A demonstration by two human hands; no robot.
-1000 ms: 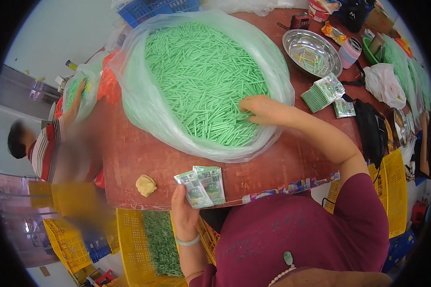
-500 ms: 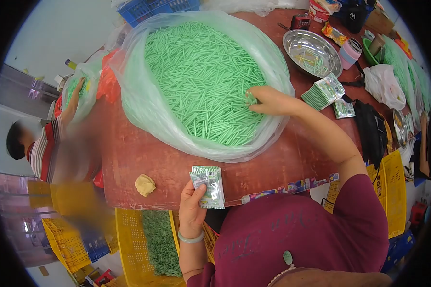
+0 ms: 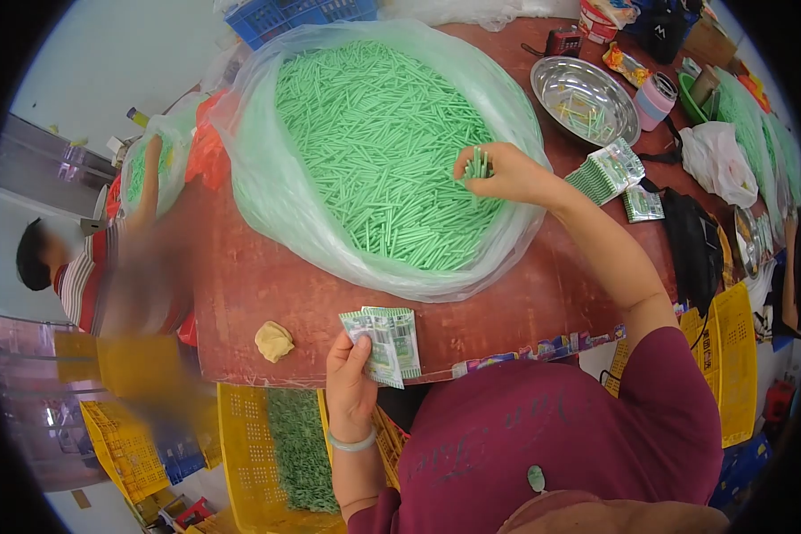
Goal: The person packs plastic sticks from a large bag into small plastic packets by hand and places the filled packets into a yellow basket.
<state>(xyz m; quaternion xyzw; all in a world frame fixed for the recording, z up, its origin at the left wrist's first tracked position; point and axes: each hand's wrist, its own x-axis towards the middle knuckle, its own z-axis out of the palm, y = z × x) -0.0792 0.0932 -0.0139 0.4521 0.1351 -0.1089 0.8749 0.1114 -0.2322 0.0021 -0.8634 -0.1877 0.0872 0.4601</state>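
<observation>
My left hand (image 3: 351, 378) grips a few green-and-white printed packets (image 3: 388, 345) at the table's front edge, thumb on top and the packets fanned apart. Over the right side of the large clear plastic bag (image 3: 267, 240), my right hand (image 3: 512, 173) pinches a small bunch of short green sticks (image 3: 477, 165), which stand roughly upright between fingers and thumb. Below it, the bag is filled with a heap of loose green sticks (image 3: 374, 142). A crumpled yellowish lump (image 3: 273, 342) lies on the red table to the left of my left hand.
Right of the bag are a steel bowl (image 3: 554, 78) holding some sticks, a stack of packets (image 3: 607, 169), a pink-lidded jar (image 3: 656, 96) and a black bag (image 3: 688, 245). A yellow crate (image 3: 240, 445) stands below the table edge. At left, another person (image 3: 80, 276) reaches into a smaller bag.
My right hand has lifted slightly from the heap with the green sticks now showing in its fingers. In my left hand the packets have spread apart.
</observation>
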